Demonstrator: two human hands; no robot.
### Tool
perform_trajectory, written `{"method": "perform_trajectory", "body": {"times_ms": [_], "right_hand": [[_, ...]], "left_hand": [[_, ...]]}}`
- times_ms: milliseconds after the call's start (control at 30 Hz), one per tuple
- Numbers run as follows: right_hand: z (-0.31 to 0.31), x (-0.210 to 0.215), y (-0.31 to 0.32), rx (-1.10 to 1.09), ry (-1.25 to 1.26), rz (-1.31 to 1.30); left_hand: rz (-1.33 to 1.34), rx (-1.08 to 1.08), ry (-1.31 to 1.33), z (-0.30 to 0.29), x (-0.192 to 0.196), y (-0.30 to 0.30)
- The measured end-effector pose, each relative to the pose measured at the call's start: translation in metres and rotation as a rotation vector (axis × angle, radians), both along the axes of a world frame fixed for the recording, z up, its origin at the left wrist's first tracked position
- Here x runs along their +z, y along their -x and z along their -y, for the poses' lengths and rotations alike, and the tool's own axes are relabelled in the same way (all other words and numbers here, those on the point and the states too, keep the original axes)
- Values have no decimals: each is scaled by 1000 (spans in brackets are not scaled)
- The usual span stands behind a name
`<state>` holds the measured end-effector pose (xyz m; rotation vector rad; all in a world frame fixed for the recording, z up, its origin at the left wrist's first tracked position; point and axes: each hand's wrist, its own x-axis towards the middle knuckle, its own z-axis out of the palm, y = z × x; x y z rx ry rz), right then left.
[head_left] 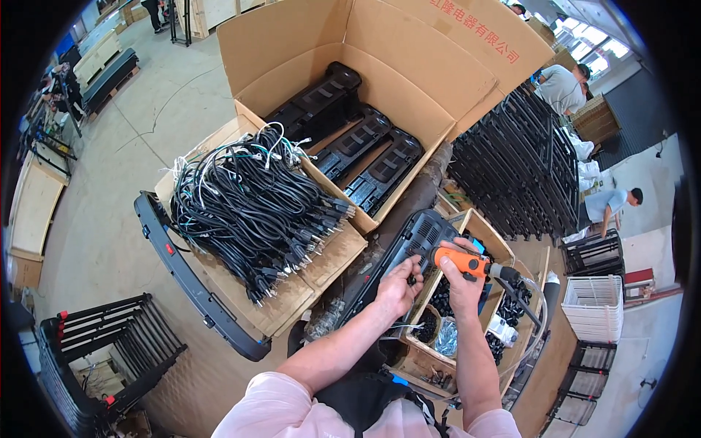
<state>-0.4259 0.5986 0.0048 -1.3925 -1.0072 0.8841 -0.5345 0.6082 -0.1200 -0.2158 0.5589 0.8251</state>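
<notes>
My right hand (463, 292) is wrapped round an orange power driver (461, 260), which lies sideways above the compartment box. A dark fitting shows at its right end, close to a pale hose. My left hand (398, 290) is closed, its fingertips pinched together just left of the driver; what they hold, if anything, is too small to make out. Under both hands runs a long black plastic housing (393, 257) with a slotted grille near its far end. Beside it on the right stands a wooden box (501, 247) with compartments of small black parts and a clear plastic bag (446, 337).
Bundled black power cords (248, 208) lie on cardboard at left, beside another long black housing (201, 285). Behind, an open carton (288, 29) holds several black housings. Black metal frames (511, 164) are stacked at right; more frames (109, 350) stand lower left. People work farther off.
</notes>
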Motion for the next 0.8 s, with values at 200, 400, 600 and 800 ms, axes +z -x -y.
{"method": "perform_trajectory", "body": {"times_ms": [200, 400, 600, 800], "right_hand": [[-26, -31, -5, -2, -33, 38], [-36, -33, -2, 46, 17, 130], [-56, -32, 2, 106, 37, 210], [-58, -39, -4, 136, -3, 228]], "left_hand": [[-146, -196, -191, 28, 0, 10], [-168, -213, -182, 39, 9, 30], [-178, -332, -199, 56, 11, 53], [-135, -279, -101, 81, 4, 70]]}}
